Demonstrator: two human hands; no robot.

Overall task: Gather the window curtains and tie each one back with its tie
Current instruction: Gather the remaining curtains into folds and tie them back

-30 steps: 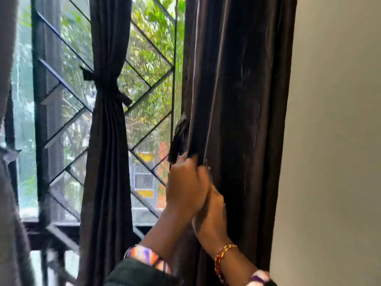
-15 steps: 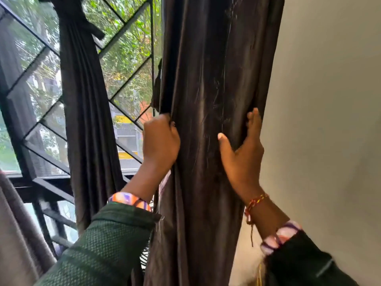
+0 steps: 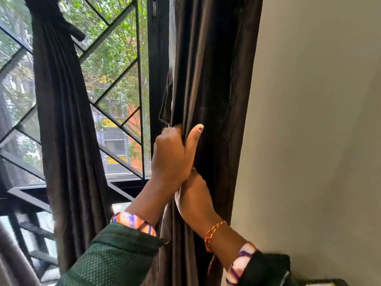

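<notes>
The dark brown right curtain hangs beside the wall, gathered into folds. My left hand grips a bunch of its folds near the left edge, thumb up against the fabric. Directly below it, my right hand is tucked into the same folds; its fingers are hidden under the left hand. A short dark tie strip dangles at the curtain's left edge, just above my left hand. The left curtain hangs gathered, with its tie wrapped round it near the top.
The window with a black diamond grille fills the left side, its dark sill below. A plain beige wall stands close on the right. Grey fabric shows at the bottom left corner.
My right hand has left the curtain's right edge and moved left, under my left hand. The left hand has shifted right, so both hands now hold the same bunch of folds.
</notes>
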